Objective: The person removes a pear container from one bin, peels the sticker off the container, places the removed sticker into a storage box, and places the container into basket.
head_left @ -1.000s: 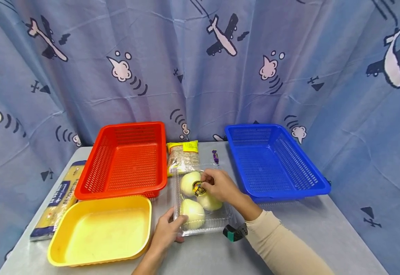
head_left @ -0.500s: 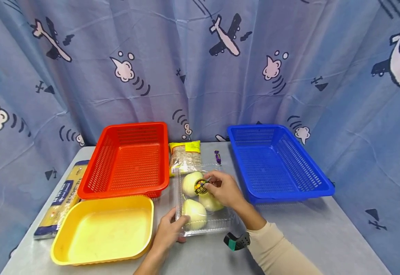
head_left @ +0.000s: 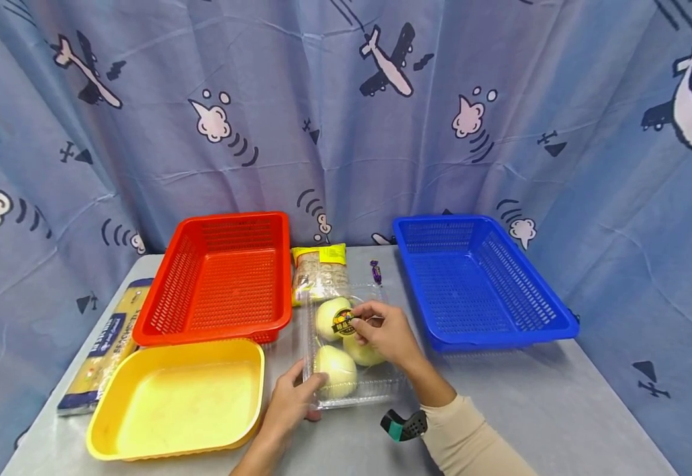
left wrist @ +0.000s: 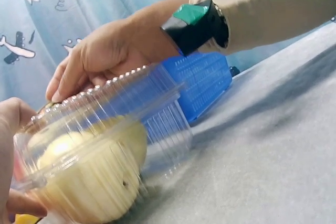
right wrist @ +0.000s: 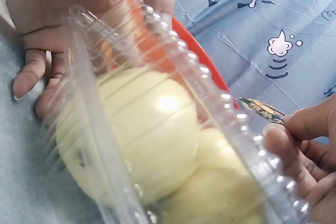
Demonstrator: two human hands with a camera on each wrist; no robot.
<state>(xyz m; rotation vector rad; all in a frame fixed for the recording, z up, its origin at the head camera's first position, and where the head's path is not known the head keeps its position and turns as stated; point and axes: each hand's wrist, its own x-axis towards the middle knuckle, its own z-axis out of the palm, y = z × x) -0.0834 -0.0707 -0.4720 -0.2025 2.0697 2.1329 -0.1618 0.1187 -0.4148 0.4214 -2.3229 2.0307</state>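
Observation:
A clear plastic clamshell box (head_left: 376, 391) with several pale yellow round fruits (head_left: 335, 371) inside lies at the front middle of the table. My left hand (head_left: 289, 402) grips its left front corner, thumb over the edge of the lid and other fingers low at the side. Between thumb and index finger, my right hand (head_left: 386, 332) pinches a black and gold sticker (head_left: 343, 322) above the lid. In the right wrist view the sticker (right wrist: 260, 110) stands out from the fingertips, seen nearly edge-on over the ribbed rim. The fruits (left wrist: 94, 182) show through the wall in the left wrist view.
A red basket (head_left: 209, 336) and a yellow tray (head_left: 257, 390) stand left, a blue basket (head_left: 501, 337) right. A long yellow and blue packet (head_left: 104, 350) lies at the far left. Behind the box are a yellow-topped bag (head_left: 321, 268) and a purple-wrapped candy (head_left: 376, 272).
The sticker has turned in my right fingers and now shows more level. My right wrist has dropped slightly toward the front. The left hand keeps its grip on the box.

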